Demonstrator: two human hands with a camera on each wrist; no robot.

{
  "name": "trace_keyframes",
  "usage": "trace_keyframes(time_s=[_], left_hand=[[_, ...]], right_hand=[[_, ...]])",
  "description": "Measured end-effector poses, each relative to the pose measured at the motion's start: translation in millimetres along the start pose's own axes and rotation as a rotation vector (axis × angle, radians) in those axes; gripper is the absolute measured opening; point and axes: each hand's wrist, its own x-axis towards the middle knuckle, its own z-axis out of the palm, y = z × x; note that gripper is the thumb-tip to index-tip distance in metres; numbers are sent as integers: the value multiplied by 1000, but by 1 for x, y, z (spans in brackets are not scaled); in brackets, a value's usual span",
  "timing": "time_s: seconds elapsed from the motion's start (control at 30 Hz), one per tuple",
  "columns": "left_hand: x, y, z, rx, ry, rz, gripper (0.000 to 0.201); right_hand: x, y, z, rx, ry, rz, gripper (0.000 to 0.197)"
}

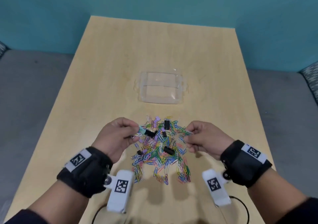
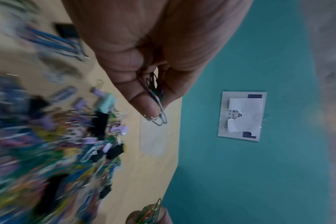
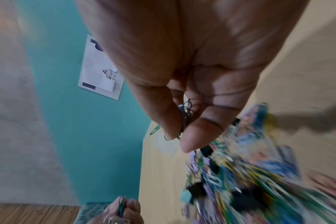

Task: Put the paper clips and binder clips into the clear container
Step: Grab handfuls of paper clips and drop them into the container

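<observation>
The left grip [image 1: 118, 134] is curled, pinching a small bunch of paper clips [image 2: 155, 106] between thumb and fingers, just above the left edge of the pile [image 1: 160, 149]. The right grip [image 1: 204, 137] is likewise curled round a few paper clips [image 3: 185, 115] at the pile's right edge. Between and just below both grips the pile of coloured paper clips lies on the counter [image 1: 103, 69], with black binder clips [image 1: 166, 124] and small lilac ones scattered through it. The clear container [image 1: 160, 88] stands open on the counter beyond both grips, well apart from the pile.
</observation>
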Motion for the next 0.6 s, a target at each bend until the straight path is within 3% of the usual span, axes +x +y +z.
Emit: trace_keyframes(time_s=[0.2,0.33,0.4,0.47,0.53,0.6], left_hand=[[75,63,50,169,69,190,20],[121,78,79,366,140,289,22],[128,76,87,421,116,290,18],[124,74,83,483,78,299,9],[113,71,67,572,76,351,13],[91,64,41,649,109,423,18]], right_hand=[[64,-82,-4,-201,113,-151,23],[109,-117,8,-389,207,-187,20],[119,-125,14,-498,213,-181,13],[119,-126,13,-629,201,-161,27],[108,-118,3,-819,248,-193,42],[84,-96,-6,-939,319,-278,43]])
